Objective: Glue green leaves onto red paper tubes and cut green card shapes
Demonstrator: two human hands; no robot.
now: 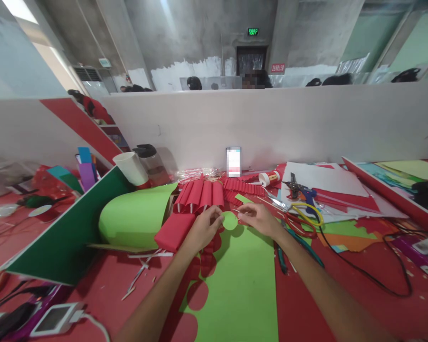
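Observation:
A small round disc of light green paper (230, 221) is held up in front of me. My left hand (207, 229) pinches its left edge between thumb and fingertips. At the disc's right side is my right hand (259, 220), its thumb and fingers drawn together; whatever lies between them is too small to make out. Beneath both hands lies a large light green paper sheet (244, 285), with round bites cut from its left edge. Folded red paper pieces (199, 195) stand beyond my left hand, and a red paper-covered block (174, 231) sits beside it.
To the right lie yellow-handled scissors (308, 213), a blue glue gun (308, 194), green-handled pliers (281, 259) and a black cable (370, 280). A rolled green sheet (135, 218) leans by a dark green panel (64, 237) at left. A lit phone (233, 161) stands against the white partition (199, 123).

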